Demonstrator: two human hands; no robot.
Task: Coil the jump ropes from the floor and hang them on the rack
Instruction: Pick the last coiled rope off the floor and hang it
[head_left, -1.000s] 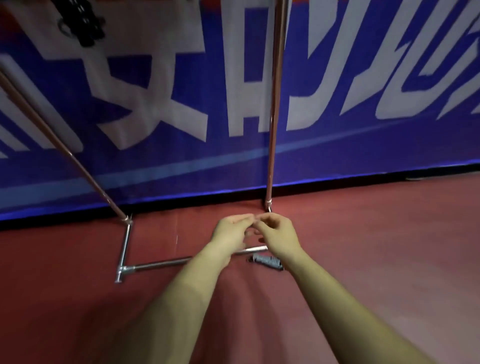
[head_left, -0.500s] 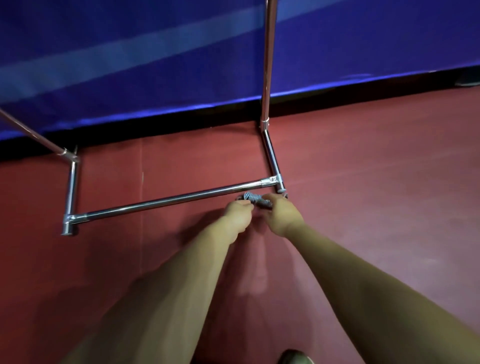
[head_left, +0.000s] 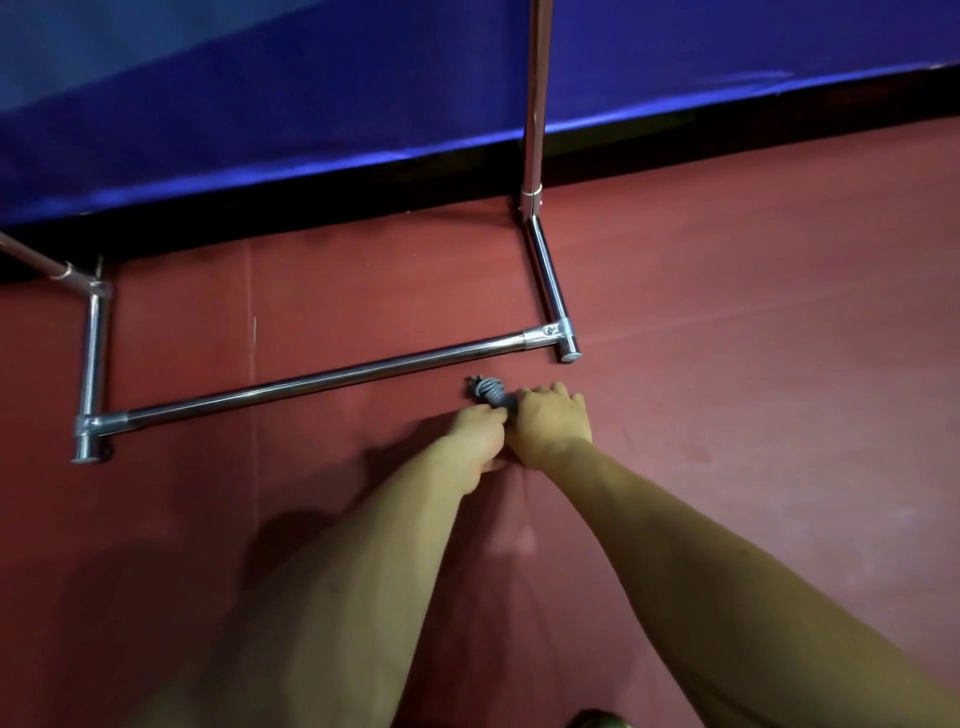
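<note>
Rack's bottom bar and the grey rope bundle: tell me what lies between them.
Only bare red floor separates the bottom bar from the rope bundle, as the head view shows.

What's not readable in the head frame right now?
Head view:
- jump rope: mostly covered by the right hand; length and handles unseen.
- left hand: fingertips tucked against the right hand; grip on rope unclear.
- rack: upright cut off by the top edge; hanging bar unseen.
</note>
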